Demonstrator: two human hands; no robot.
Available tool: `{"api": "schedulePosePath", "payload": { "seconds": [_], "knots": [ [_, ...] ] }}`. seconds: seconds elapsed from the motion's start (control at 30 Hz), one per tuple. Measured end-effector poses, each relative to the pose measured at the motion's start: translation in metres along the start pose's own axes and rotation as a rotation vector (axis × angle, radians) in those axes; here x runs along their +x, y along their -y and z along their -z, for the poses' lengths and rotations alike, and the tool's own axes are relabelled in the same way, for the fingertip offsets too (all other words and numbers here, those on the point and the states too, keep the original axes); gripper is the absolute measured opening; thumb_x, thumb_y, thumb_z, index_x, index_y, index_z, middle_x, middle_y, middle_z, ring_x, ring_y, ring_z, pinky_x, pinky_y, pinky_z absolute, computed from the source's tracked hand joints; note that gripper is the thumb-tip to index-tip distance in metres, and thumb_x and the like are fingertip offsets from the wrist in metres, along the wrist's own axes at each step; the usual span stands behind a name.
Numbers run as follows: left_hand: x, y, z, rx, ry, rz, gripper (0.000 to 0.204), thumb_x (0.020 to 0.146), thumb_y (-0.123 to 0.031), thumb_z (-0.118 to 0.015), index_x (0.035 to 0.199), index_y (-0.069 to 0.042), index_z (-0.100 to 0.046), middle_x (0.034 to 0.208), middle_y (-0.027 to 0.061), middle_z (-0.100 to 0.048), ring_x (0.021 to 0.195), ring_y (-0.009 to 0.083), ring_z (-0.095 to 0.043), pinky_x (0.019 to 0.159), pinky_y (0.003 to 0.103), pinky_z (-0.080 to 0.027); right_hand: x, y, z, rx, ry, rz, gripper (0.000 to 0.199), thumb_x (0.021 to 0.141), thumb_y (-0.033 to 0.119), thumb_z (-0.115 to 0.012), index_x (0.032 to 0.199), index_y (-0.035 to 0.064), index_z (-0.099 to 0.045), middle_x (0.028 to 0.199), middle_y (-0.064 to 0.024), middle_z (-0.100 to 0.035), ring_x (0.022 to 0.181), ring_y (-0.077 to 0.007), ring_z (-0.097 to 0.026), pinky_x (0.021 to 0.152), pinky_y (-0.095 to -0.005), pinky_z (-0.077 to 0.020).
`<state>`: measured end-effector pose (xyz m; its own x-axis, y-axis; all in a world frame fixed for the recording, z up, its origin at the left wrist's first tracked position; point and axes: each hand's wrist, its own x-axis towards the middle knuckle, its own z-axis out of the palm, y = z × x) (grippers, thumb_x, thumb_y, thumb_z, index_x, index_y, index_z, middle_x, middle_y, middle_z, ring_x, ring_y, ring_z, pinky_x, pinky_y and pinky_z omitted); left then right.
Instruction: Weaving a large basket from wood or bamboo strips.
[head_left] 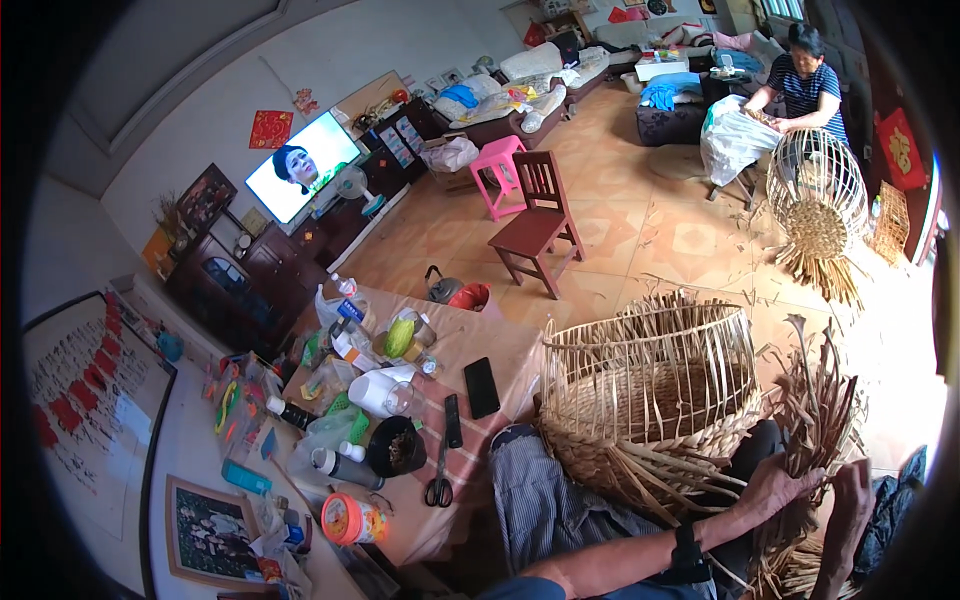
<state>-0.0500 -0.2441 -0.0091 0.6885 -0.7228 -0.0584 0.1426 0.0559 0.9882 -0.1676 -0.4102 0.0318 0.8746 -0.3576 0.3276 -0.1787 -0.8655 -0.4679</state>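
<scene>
My left hand, with a black band at its wrist, is closed around a bundle of dried brown plant stalks that stands up above the fist. Close to the bundle's right side is my right hand, blurred, so its fingers cannot be made out clearly. A partly woven basket leans by my legs, left of the hands. Its lower wall is dense, while pale upright strips and an upper hoop frame the open part. Loose stalk ends spread from its near side. More stalks lie below my hands.
On the table to the left are scissors, a phone, a remote, a black bowl and an orange-lidded tub. Beyond stand a wooden chair and pink stool. Another person works beside an openwork basket.
</scene>
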Motion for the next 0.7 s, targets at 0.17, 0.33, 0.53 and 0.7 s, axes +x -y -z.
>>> {"api": "schedulePosePath", "payload": {
  "seconds": [0.17,0.33,0.53,0.7],
  "knots": [
    [0.005,0.009,0.004,0.167,-0.105,-0.097,0.047,0.098,-0.031,-0.072,0.133,-0.002,-0.064,0.122,0.0136,-0.074,0.110,0.0196,-0.068,0.095,0.037,-0.052,-0.027,-0.008,0.004,0.169,0.384,-0.068,0.023,0.092,0.015,-0.063,0.078,0.0005,-0.051,0.074,-0.0131,-0.054,0.074,-0.0237,-0.057,0.062,-0.0363,-0.0415],
    [0.003,0.013,-0.006,-0.114,0.027,-0.160,0.045,0.097,-0.026,-0.073,0.134,-0.002,-0.063,0.121,0.0125,-0.074,0.109,0.0178,-0.068,0.099,0.032,-0.051,-0.025,0.003,0.007,0.870,0.424,-0.469,0.027,0.091,0.018,-0.068,0.077,0.0039,-0.051,0.064,-0.0018,-0.046,0.061,-0.0115,-0.047,0.055,-0.0329,-0.0373],
    [0.003,0.014,-0.006,0.093,-0.033,-0.069,0.046,0.097,-0.024,-0.071,0.136,-0.001,-0.061,0.128,0.0123,-0.072,0.116,0.0208,-0.067,0.103,0.034,-0.049,0.003,-0.012,-0.010,0.292,-0.004,-0.316,0.023,0.078,-0.003,-0.073,0.090,0.0056,-0.056,0.069,-0.0060,-0.055,0.062,-0.0126,-0.053,0.056,-0.0312,-0.0411],
    [0.004,0.002,0.000,0.140,-0.063,-0.025,0.046,0.096,-0.026,-0.073,0.134,-0.003,-0.063,0.125,0.0140,-0.072,0.114,0.0221,-0.067,0.102,0.034,-0.049,-0.024,-0.032,-0.008,0.347,0.299,-0.372,0.015,0.089,0.004,-0.071,0.096,0.0018,-0.058,0.056,-0.0038,-0.052,0.043,-0.0107,-0.050,0.034,-0.0283,-0.0314]
  ]
}}
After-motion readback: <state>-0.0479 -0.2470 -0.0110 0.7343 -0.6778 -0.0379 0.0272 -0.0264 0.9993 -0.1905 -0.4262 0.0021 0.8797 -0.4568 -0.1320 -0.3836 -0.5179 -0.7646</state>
